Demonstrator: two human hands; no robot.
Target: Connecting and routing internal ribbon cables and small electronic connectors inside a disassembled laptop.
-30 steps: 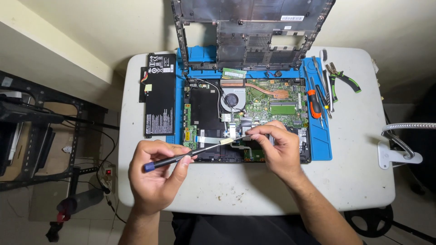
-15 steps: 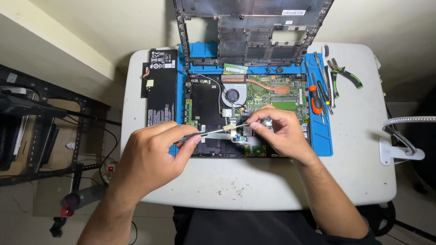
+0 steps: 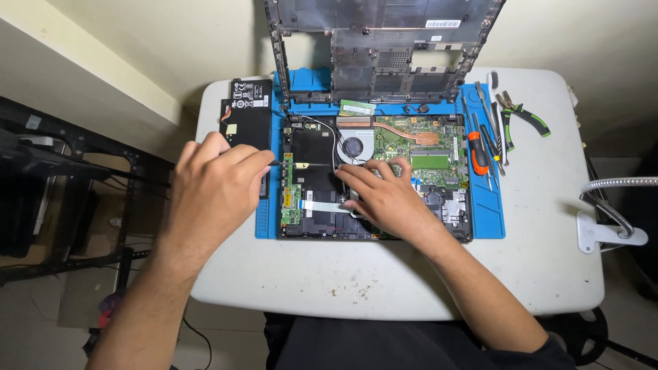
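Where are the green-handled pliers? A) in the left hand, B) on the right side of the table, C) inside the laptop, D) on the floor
B: the pliers lie on the white table to the right of the blue mat, away from both hands.

A blue mat point(image 3: 490, 212) lies under a green circuit board point(image 3: 411, 147), beside green-handled pliers point(image 3: 524, 116) on a white table point(image 3: 548, 226).
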